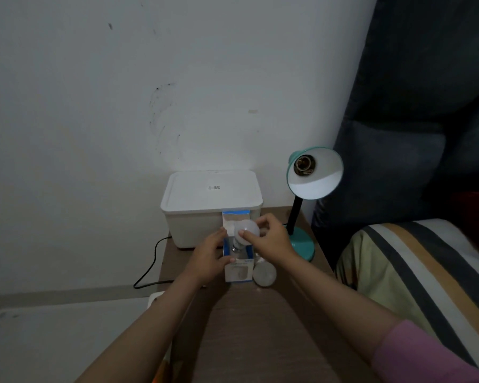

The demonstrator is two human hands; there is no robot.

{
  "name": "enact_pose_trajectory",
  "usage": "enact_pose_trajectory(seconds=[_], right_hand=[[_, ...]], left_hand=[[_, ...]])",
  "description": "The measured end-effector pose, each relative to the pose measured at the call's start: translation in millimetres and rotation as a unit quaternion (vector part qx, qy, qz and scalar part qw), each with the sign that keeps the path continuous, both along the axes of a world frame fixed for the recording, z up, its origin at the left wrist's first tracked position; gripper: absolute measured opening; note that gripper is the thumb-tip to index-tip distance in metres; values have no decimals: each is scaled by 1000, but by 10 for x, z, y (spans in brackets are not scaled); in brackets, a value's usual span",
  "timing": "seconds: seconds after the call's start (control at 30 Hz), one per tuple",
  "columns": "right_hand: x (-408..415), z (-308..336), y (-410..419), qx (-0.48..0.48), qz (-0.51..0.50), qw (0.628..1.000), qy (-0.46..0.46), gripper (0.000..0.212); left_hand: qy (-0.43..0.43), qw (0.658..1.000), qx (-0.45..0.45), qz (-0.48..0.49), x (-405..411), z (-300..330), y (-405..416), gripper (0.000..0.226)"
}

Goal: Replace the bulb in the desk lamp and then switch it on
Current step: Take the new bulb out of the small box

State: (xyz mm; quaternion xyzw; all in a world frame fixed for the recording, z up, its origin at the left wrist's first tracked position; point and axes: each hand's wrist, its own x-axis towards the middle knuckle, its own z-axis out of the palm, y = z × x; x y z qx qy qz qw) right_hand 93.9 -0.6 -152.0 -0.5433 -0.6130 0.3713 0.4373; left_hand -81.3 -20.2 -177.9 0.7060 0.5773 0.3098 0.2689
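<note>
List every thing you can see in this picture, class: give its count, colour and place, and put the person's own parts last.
Lamp: 1, teal shade and base, black stem, table's right rear; socket empty.
New bulb: 1, white, above the open carton, held.
Carton: 1, blue and white, table centre, flap up.
Old bulb: 1, whitish, lying on the table just right of the carton.
Bin: 1, white, lidded, against the wall.
Cord: 1, black, hanging off the table's left edge.
Table: 1, brown, centre.
Bed: 1, striped cover, right.
Left hand: 1, steadying the carton.
Right hand: 1, gripping the new bulb.
</note>
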Motion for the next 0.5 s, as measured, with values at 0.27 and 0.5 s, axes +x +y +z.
enact_pose_trajectory(seconds=[0.27, 0.5], right_hand=[[89, 229, 39, -20, 27, 993, 112, 16], [79, 172, 4, 7, 5, 1000, -13, 22]], left_hand=[[-19, 999, -17, 20, 30, 5, -22, 76], [-27, 999, -19, 25, 41, 29, -62, 73]])
